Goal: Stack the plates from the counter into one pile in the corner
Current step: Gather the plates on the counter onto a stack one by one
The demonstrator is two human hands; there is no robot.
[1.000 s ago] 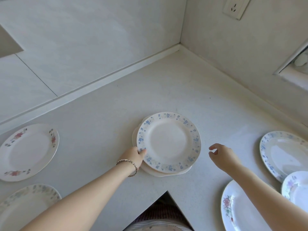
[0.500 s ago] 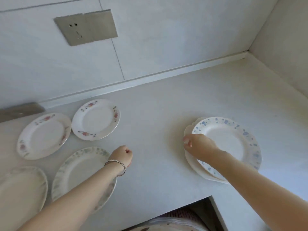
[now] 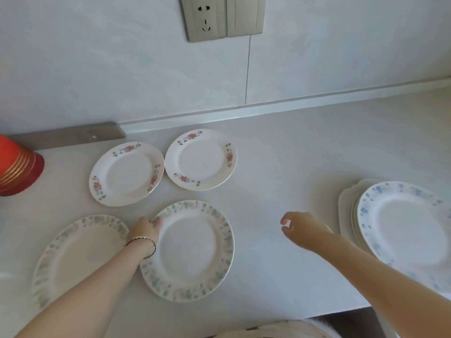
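A pile of plates (image 3: 347, 206) sits at the right, topped by a blue-flowered plate (image 3: 402, 230). A pastel leaf-rimmed plate (image 3: 190, 250) lies flat at the centre of the counter. My left hand (image 3: 146, 230) grips its left rim. A second leaf-rimmed plate (image 3: 80, 254) lies to its left. Two red-flowered plates (image 3: 127, 173) (image 3: 201, 159) lie side by side behind them. My right hand (image 3: 302, 228) hovers above the counter between the centre plate and the pile, fingers loosely curled and holding nothing.
A stack of red cups (image 3: 17, 167) stands at the far left edge of view. A wall socket and switch (image 3: 222, 18) are above the counter's back wall. The counter's front edge (image 3: 317, 315) runs near the bottom right.
The view swung left from the pile. My left hand moved onto the centre leaf-rimmed plate's rim. My right hand left the pile and came out over the bare counter.
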